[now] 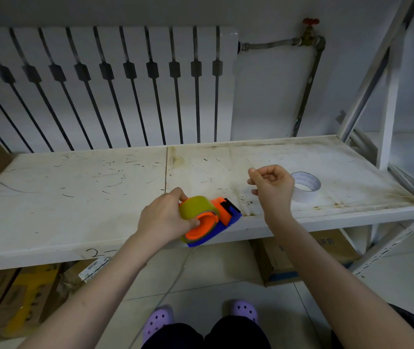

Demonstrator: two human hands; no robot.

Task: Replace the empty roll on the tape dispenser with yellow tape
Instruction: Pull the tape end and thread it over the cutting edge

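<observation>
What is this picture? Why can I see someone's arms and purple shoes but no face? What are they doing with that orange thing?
The camera is worn on the person's head and looks down, so you see what they see: their own arms, legs and purple shoes, but no face.

In front of them is a scratched white shelf with a radiator on the wall behind it.

The left hand holds an orange and blue tape dispenser at the shelf's front edge. A roll of yellow tape sits on it.

The right hand is lifted above the shelf with fingers curled and pinched. It may be pulling a thin strip of tape, but I cannot see that clearly.

Behind that hand lies a white roll, set aside on the shelf.
</observation>
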